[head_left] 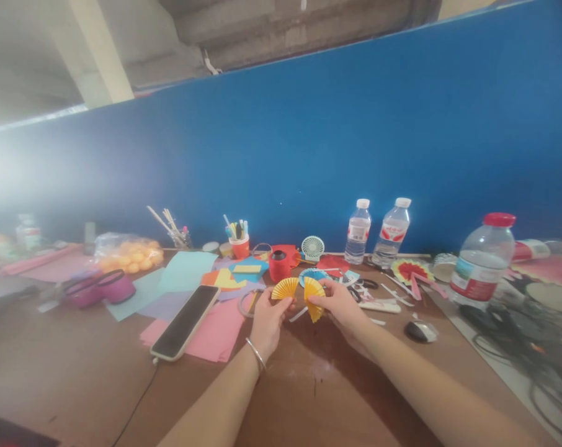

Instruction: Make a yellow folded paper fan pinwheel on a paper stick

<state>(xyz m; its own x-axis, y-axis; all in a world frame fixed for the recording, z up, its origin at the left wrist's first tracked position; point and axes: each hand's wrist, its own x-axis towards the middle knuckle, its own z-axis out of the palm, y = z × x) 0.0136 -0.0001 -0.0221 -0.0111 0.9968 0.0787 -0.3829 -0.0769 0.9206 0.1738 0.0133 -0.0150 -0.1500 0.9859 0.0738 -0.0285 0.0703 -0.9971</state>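
Over the middle of the desk, my left hand (268, 313) pinches a yellow pleated paper fan (285, 288) that is spread into a half-round. My right hand (339, 305) grips a second yellow pleated paper fan (314, 298), its folds turned toward the right and downward. A small gap separates the two fans. Just behind them stand a red roll (280, 266) with a dark top and a blue pleated paper piece (314, 275) lying flat. A grey tape ring (246, 303) rests beside my left hand, partly hidden by it.
A phone (186, 323) lies on coloured paper sheets (216, 332) at the left. Two water bottles (358, 233) and a small fan (312, 248) stand at the back. Rightward are a mouse (421, 331), a large bottle (483, 261), cables and paper scraps. A blue partition (281, 155) rises behind.
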